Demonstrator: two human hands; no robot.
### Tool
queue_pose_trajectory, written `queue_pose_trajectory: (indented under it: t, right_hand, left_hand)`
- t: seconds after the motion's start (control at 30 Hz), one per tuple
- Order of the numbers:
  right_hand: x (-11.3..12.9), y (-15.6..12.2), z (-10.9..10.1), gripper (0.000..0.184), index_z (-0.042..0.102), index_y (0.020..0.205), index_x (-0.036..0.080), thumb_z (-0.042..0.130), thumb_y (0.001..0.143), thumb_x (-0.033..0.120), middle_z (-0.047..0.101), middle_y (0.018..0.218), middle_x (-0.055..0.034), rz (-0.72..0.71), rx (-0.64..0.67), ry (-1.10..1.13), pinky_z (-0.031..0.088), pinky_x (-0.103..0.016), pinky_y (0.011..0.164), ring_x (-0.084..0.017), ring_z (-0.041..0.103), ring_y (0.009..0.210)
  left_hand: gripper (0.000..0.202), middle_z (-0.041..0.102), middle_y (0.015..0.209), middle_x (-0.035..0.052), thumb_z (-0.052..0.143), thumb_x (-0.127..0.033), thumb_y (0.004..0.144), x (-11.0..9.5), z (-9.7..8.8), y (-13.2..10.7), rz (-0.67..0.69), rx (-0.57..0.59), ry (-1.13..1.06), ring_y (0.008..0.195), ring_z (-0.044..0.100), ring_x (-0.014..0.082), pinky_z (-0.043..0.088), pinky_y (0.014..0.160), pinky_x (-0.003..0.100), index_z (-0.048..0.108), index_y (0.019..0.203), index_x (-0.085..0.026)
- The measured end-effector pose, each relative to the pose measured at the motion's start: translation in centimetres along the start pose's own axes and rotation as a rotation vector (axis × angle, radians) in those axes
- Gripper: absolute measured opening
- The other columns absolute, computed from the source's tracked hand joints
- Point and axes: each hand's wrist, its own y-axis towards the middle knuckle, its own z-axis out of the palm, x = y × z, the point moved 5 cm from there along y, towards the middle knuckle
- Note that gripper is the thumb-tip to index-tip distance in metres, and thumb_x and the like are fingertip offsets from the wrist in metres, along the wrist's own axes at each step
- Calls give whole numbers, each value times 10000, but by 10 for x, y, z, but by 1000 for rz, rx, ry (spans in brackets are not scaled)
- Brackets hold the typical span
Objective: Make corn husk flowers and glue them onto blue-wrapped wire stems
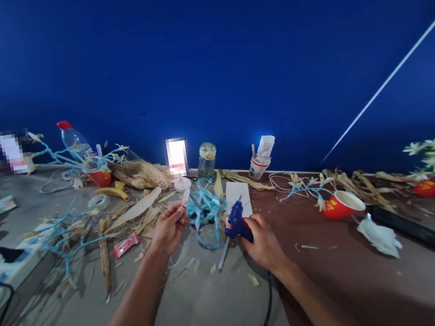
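Observation:
In my right hand (262, 240) is a blue glue gun (236, 224), its nozzle pointing up and away from me. A pale glue stick (223, 254) shows below its body, and a black cord runs down toward the table's near edge. My left hand (172, 225) pinches a small pale piece of dried husk (185, 196) between thumb and fingertips. Just beyond and between the hands lies a tangled heap of light blue ribbon (205, 205). A white sheet of paper (242, 191) lies behind the glue gun.
Dried husks (140, 175), blue branches (64, 246) and a red candy wrapper (126, 245) are scattered leftward. A white power strip (4, 279) stands at far left. Behind are a glass jar (207, 160) and a white cup (259, 167). Rightward lie a red paper cup (340, 205) and crumpled tissue (379, 236).

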Motion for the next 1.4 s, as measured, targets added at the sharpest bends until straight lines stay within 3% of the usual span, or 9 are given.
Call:
queue_pose_trajectory:
  t: [0.27,0.5,0.6,0.73,0.83,1.0,1.13,1.4]
  right_hand:
    - [-8,4,0,304,576,1065,170,585,769,239,538,1001,-101,-4,71,-113,474,-364,802,-227,563,890]
    - [-21,-1,2,330,614,1049,181,634,747,313,565,999,-98,-19,236,-202,428,-374,855,-244,563,943]
    - [-12,3,-13,342,617,1080,182,614,760,303,577,1060,-122,-12,166,-171,405,-415,885,-266,555,997]
    - [21,26,-20,266,628,1037,178,477,831,254,611,1026,-102,27,45,229,466,-321,765,-178,593,810]
    - [48,49,9,223,650,920,175,484,793,254,658,840,-47,123,99,555,466,-271,653,-152,587,691]
    - [73,74,66,169,626,803,176,517,700,254,583,617,27,355,132,950,375,-223,474,-98,465,468]
    - [79,79,80,116,594,729,182,538,641,232,533,561,57,457,87,1100,344,-211,459,-83,437,450]
    - [88,79,82,99,566,662,192,597,623,277,532,554,65,473,58,1278,326,-217,474,-78,418,467]
  left_hand:
    - [206,558,626,-12,759,-143,598,1,-1,0,-19,-8,-29,473,429,29,368,484,175,662,779,-121]
    - [208,563,611,-12,762,-143,594,2,0,0,-26,0,-33,464,435,36,368,476,180,664,776,-118]
    - [202,566,620,-13,762,-149,600,3,1,-1,-27,5,-20,465,429,32,372,482,180,667,776,-116]
    - [237,576,628,-12,775,-158,582,4,3,-2,-49,-5,2,463,431,26,366,479,170,669,789,-111]
    - [238,567,617,-22,785,-166,570,3,5,-4,-60,-10,34,455,423,19,371,482,164,661,765,-106]
    - [281,562,619,-32,794,-171,566,3,6,-6,-63,10,34,464,434,23,373,475,151,649,802,-120]
    - [283,584,640,-22,792,-168,577,4,6,-6,-51,26,43,471,450,21,368,469,136,634,807,-120]
    - [257,609,658,-7,792,-193,577,4,9,-5,-3,5,100,532,537,65,419,513,168,612,749,-131]
